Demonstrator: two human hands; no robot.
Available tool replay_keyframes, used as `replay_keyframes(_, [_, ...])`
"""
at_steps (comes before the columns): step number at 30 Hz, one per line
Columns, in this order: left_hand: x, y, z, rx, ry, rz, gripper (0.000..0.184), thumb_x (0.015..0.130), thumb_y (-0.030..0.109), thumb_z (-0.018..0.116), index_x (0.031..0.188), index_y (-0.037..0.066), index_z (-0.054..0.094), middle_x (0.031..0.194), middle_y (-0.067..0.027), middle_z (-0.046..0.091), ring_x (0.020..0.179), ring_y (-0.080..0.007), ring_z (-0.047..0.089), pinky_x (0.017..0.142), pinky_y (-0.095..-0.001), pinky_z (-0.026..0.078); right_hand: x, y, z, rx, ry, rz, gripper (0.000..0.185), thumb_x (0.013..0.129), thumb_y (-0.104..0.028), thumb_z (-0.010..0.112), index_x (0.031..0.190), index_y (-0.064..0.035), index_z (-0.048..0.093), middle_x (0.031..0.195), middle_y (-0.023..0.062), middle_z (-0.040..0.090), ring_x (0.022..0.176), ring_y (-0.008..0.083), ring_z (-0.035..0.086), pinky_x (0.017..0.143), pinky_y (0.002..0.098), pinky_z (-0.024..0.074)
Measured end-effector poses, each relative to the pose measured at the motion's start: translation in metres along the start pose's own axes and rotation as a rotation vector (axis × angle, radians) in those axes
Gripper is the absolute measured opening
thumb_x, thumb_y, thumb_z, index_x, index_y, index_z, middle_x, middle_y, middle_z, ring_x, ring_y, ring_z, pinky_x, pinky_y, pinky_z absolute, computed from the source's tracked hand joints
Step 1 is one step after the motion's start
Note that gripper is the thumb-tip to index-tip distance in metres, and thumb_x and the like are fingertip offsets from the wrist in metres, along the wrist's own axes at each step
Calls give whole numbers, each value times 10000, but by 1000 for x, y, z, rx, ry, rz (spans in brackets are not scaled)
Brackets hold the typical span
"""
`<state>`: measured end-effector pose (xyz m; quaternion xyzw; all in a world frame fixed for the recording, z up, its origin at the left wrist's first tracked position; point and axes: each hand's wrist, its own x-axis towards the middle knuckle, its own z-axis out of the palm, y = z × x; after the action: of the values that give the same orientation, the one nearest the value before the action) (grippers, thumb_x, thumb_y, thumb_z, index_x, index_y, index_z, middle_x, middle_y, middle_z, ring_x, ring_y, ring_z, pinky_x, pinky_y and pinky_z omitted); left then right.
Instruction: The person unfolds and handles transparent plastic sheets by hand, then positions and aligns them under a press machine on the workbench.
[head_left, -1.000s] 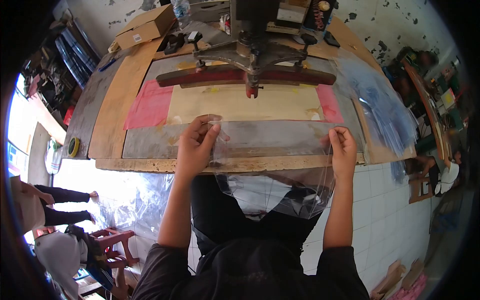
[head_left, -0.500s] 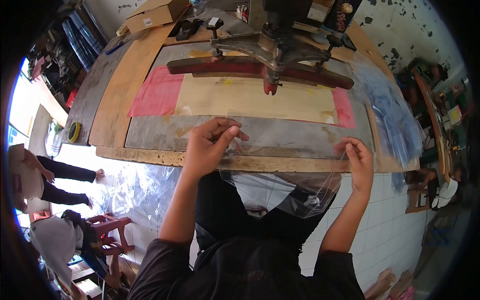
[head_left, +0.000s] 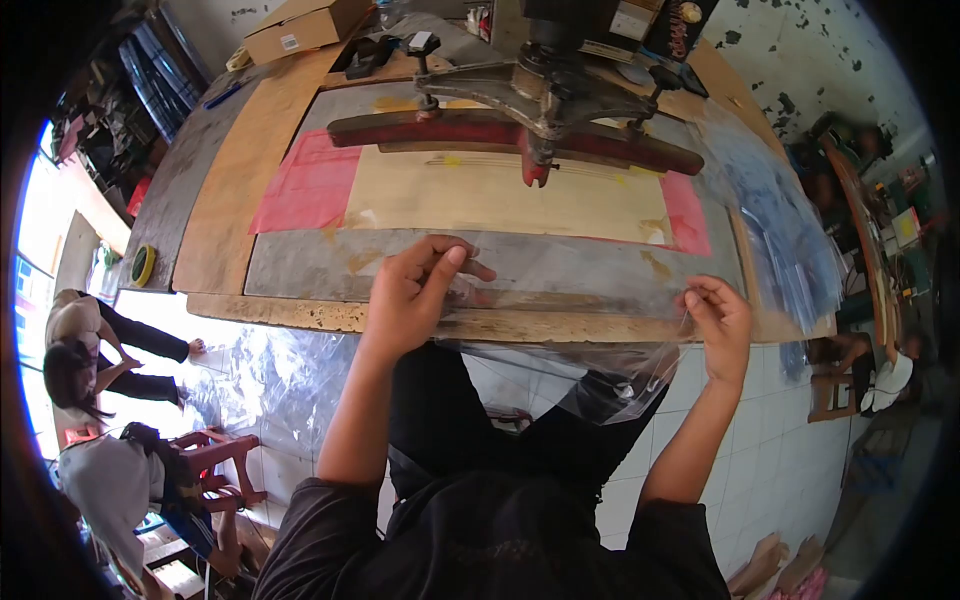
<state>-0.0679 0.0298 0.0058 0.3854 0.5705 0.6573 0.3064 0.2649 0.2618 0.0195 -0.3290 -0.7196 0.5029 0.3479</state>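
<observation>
A clear plastic sheet [head_left: 610,390] hangs over the table's front edge between my hands. My left hand [head_left: 415,290] pinches its left side, thumb against the fingers. At the sheet's right side, my right hand [head_left: 718,315] has thumb and fingers closed on the plastic. Beyond them lies a cream sheet [head_left: 490,200] with pink ends [head_left: 305,185] on a grey board. The machine's long red-and-black bar [head_left: 440,135] hangs over the far part of the cream sheet.
A stack of clear plastic [head_left: 785,240] lies at the table's right. A tape roll [head_left: 143,265], a blue pen [head_left: 222,96] and a cardboard box [head_left: 305,30] are at the left. People [head_left: 110,490] are at the lower left, another person [head_left: 888,380] at the right.
Both hands moved rightward in view with the plastic, and my right hand lowered slightly. The hanging plastic has shifted and bunched toward the right. A person at the left has bent forward.
</observation>
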Motion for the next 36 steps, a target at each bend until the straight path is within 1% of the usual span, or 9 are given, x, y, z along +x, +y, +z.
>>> replay_keyframes(4, [1, -3, 0, 41, 37, 24, 312, 1179, 179, 490, 1246, -92, 628, 971, -180, 788, 775, -184, 766, 680, -276, 573, -2, -7, 4, 51, -92, -11, 262, 1012, -54, 745, 1261, 22, 726, 998, 39, 720, 931, 114, 669, 841, 269, 524])
replay_keyframes(7, [1, 0, 3, 44, 69, 11, 311, 1178, 180, 487, 1254, -88, 626, 972, -170, 794, 761, -181, 753, 715, -310, 601, -2, -10, 5, 32, -121, -40, 288, 1007, -43, 741, 1289, 14, 720, 1016, 27, 706, 962, 105, 654, 851, 264, 517])
replay_keyframes(15, [-1, -2, 3, 46, 79, 73, 281, 1186, 159, 451, 1283, -59, 601, 906, -129, 738, 722, -165, 733, 663, -271, 579, -3, -19, 7, -49, -176, -89, 354, 942, -45, 782, 1285, -1, 707, 1039, 36, 712, 994, 129, 657, 923, 300, 503])
replay_keyframes(20, [-4, -4, 2, 92, 72, 141, 264, 1190, 162, 428, 1227, -28, 608, 902, -119, 737, 724, -152, 725, 663, -272, 581, -6, -54, 31, -570, -198, -323, 382, 893, -162, 845, 1240, -56, 723, 1118, 96, 756, 1094, 279, 692, 1055, 426, 465])
replay_keyframes(23, [-6, -4, 3, 134, 46, 169, 277, 1197, 191, 414, 1222, -34, 574, 896, -152, 737, 737, -170, 721, 654, -288, 589, -7, -70, 50, -685, -227, -459, 427, 882, -234, 873, 1247, -68, 724, 1153, 113, 762, 1136, 333, 678, 1072, 456, 458])
replay_keyframes(29, [-7, 1, 4, 116, 18, 114, 270, 1198, 185, 408, 1214, -27, 575, 874, -156, 756, 723, -179, 733, 670, -293, 585, 2, -79, 88, -577, -283, -383, 302, 912, -274, 862, 1103, -76, 736, 1055, 74, 778, 1060, 295, 695, 1052, 434, 459])
replay_keyframes(32, [-7, 1, 3, 103, 23, 109, 248, 1180, 135, 434, 1206, -37, 611, 866, -123, 765, 733, -158, 748, 674, -287, 599, 11, -76, 98, -542, -336, -298, 250, 935, -253, 843, 1063, -60, 746, 959, 88, 785, 940, 301, 733, 956, 407, 518])
replay_keyframes(34, [-7, 2, 2, 107, 16, 119, 246, 1179, 136, 442, 1201, -41, 611, 865, -126, 764, 726, -157, 747, 666, -286, 597, 14, -75, 103, -405, -355, -175, 184, 960, -189, 817, 1030, -31, 755, 877, 97, 789, 820, 256, 761, 822, 372, 565])
replay_keyframes(36, [-7, 3, 2, 111, 11, 129, 244, 1177, 136, 449, 1196, -45, 612, 864, -128, 764, 719, -157, 745, 658, -285, 594, 14, -74, 104, -343, -378, -119, 157, 967, -155, 805, 1032, -19, 759, 873, 99, 793, 805, 224, 769, 776, 353, 569])
